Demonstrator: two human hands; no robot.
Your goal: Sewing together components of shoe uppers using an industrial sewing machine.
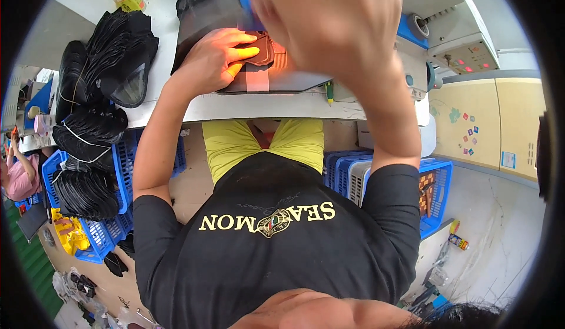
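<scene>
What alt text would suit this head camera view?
A seated person's left hand presses a small dark piece flat on a lit machine table, while the blurred right hand hovers above; stacked black pieces lie alongside.

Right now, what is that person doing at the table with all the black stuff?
A person in a black shirt and yellow shorts sits at a white worktable. The left hand presses flat on a dark brown leather-like piece lit by the machine's orange light. The right hand is raised close to the camera, blurred, so its grip cannot be told. Bundles of black pieces are stacked on the left, more in blue crates below.
</scene>
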